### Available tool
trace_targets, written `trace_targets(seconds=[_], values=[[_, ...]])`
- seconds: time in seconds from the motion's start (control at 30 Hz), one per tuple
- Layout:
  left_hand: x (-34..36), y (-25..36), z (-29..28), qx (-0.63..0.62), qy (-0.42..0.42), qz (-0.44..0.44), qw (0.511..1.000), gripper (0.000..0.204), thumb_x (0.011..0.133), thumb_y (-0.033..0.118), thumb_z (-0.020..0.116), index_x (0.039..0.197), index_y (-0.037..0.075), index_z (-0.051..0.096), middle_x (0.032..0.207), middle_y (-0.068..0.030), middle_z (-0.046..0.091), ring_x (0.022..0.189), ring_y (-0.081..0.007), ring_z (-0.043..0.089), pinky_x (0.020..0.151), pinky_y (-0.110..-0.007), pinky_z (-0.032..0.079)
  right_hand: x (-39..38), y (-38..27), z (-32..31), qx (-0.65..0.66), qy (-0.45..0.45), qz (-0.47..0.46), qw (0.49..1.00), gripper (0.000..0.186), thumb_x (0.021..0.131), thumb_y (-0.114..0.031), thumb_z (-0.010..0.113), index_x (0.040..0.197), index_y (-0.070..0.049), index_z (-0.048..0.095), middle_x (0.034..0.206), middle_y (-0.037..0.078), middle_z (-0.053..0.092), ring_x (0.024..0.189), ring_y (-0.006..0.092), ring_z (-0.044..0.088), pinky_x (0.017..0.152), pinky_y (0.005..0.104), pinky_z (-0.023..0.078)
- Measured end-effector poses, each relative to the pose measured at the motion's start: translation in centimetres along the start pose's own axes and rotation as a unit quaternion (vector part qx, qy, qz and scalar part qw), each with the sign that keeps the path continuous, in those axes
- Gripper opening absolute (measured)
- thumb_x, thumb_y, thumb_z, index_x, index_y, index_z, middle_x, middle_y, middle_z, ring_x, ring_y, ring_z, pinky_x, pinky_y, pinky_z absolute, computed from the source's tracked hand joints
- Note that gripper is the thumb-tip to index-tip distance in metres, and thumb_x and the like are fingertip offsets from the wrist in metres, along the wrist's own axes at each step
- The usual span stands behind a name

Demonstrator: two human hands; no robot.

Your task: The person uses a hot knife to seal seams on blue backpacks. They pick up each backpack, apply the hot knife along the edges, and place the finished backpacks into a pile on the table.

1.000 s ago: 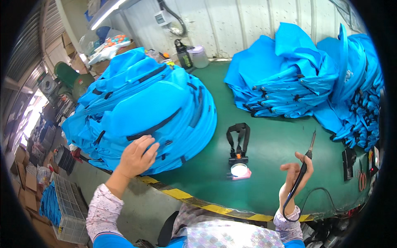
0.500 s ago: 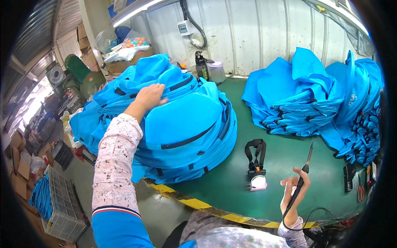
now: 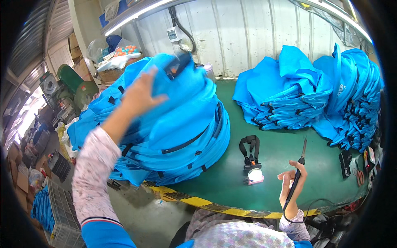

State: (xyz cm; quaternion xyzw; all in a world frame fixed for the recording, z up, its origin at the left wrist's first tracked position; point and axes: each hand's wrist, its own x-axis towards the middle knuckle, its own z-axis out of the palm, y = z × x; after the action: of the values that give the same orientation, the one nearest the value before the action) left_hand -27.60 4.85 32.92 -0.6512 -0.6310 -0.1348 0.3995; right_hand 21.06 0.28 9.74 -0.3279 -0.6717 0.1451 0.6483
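Note:
A tall stack of bright blue fabric pieces with black trim (image 3: pixel 182 120) fills the left part of the table. Over its upper left side is my left hand (image 3: pixel 140 93), blurred by motion, thumb spread away from the fingers and nothing visible in it. Beside the fingers, the top layer is raised and smeared, with a dark gap under its edge. My right hand (image 3: pixel 298 186), near the table's front edge, grips a soldering iron (image 3: pixel 297 182) by its black handle, its thin metal tip pointing up and away. The iron's cord hangs below the hand.
A lit headlamp with a black strap (image 3: pixel 253 171) lies on the green table (image 3: pixel 215 186), left of my right hand. More blue fabric pieces (image 3: pixel 285 91) are heaped at the back right. Orange-handled scissors (image 3: pixel 359 175) lie at right. A grey crate (image 3: pixel 62 211) stands on the floor.
My left hand has come off the fabric's upper edge and shifted slightly left, blurring. The stack's top layer has lifted, now covering the dark bottle behind. My right hand still holds the soldering iron.

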Motion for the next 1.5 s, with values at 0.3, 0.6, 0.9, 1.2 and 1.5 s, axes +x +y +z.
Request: trace_targets(seconds=[0.3, 0.6, 0.9, 1.2, 1.5], values=[[-5.6, 5.4, 5.0, -0.117, -0.1, 0.112, 0.982, 0.045, 0.093, 0.02, 0.054, 0.137, 0.013, 0.047, 0.108, -0.0157, 0.063, 0.089, -0.0341, 0.067, 0.066, -0.043, 0.056, -1.7, -0.7, -1.6, 0.006, -0.013, -0.037, 0.999, 0.044, 0.101, -0.011, 0.056, 0.14, -0.003, 0.037, 0.125, 0.024, 0.054, 0.072, 0.0137, 0.062, 0.067, 0.029, 0.056], [3.3, 4.3, -4.0, -0.027, -0.087, 0.016, 0.996, 0.042, 0.09, 0.021, 0.057, 0.13, 0.009, 0.048, 0.111, -0.0256, 0.065, 0.097, -0.0416, 0.068, 0.081, -0.052, 0.054, -3.6, -2.8, -5.2, 0.011, 0.03, -0.015, 0.999, 0.046, 0.1, -0.008, 0.056, 0.141, -0.003, 0.037, 0.121, 0.023, 0.056, 0.071, 0.0129, 0.061, 0.069, 0.0296, 0.056], [6.7, -2.5, -18.3, -0.399, 0.08, -0.207, 0.89, 0.063, 0.09, 0.04, 0.061, 0.133, -0.005, 0.052, 0.117, -0.0251, 0.066, 0.103, -0.0354, 0.068, 0.09, -0.044, 0.053, -1.7, -6.9, -4.6, 0.046, 0.047, -0.048, 0.997, 0.046, 0.1, -0.012, 0.057, 0.14, -0.002, 0.035, 0.127, 0.024, 0.053, 0.074, 0.0144, 0.063, 0.067, 0.0297, 0.057], [-9.8, 19.8, 0.4, -0.524, 0.152, -0.388, 0.743, 0.074, 0.09, 0.034, 0.071, 0.137, -0.014, 0.041, 0.125, -0.0283, 0.057, 0.115, -0.0329, 0.056, 0.103, -0.04, 0.042, 2.7, -2.7, 2.7, 0.086, 0.176, -0.084, 0.977, 0.072, 0.096, -0.025, 0.064, 0.15, -0.001, 0.021, 0.149, 0.022, 0.033, 0.135, 0.031, 0.039, 0.113, 0.0452, 0.029], [-22.3, 27.3, -1.2, -0.536, -0.311, -0.166, 0.767, 0.046, 0.079, 0.03, 0.085, 0.098, 0.001, 0.055, 0.105, -0.0162, 0.06, 0.092, -0.025, 0.058, 0.073, -0.035, 0.044, 4.2, 2.6, 6.2, 0.059, 0.239, -0.01, 0.969, 0.063, 0.096, -0.009, 0.064, 0.145, -0.004, 0.025, 0.147, 0.022, 0.038, 0.123, 0.0246, 0.052, 0.096, 0.0369, 0.05]])
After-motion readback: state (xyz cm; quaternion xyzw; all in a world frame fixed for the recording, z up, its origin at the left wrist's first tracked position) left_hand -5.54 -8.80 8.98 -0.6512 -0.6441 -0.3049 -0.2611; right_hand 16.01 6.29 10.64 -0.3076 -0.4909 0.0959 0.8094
